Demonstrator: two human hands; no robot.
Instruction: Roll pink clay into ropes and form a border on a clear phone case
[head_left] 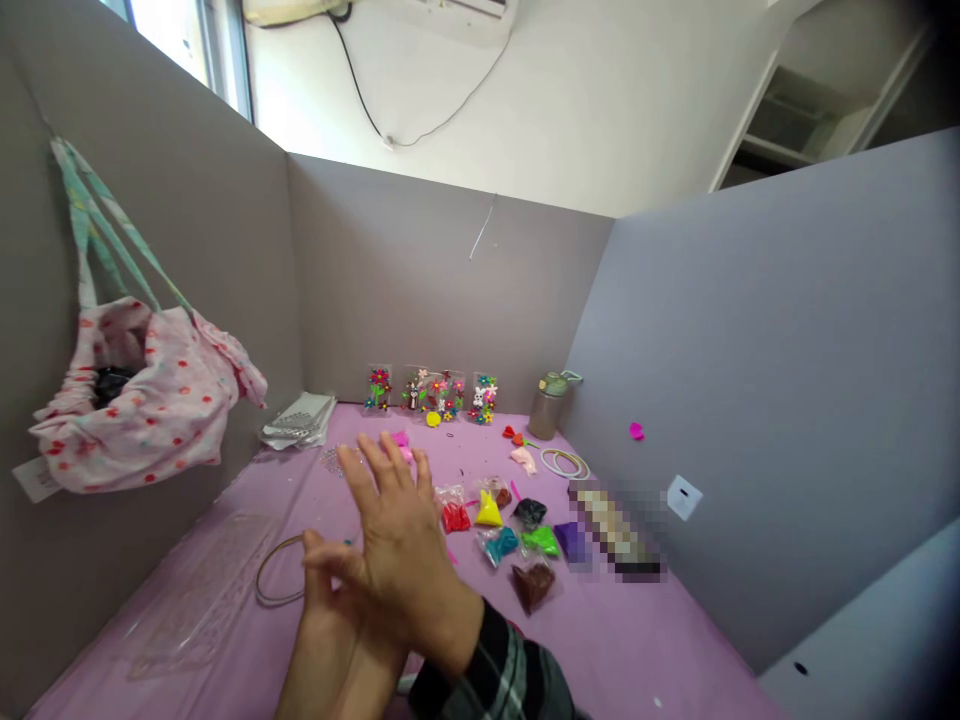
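Right fingers (358,482): stretched out, spread a little, laid over the left hand!
Left hand (319,640): tucked underneath, largely covered; cannot tell the curl.
Grip: nothing visible; anything between the palms hidden, cannot tell.
Hoop (281,603): flat on the worktop (637,650), just left; looks thin, light, springy. Best pinched by the left rim, gently!
Obstacle: left hand, covering the hoop's right side.
Clay packets (541,541): scattered right, probably soft, slick-skinned; best lifted by loose film.
Clear sheet (202,590): left, likely flimsy.
Farther: sticker packs (435,388); bottle (548,410), far right.
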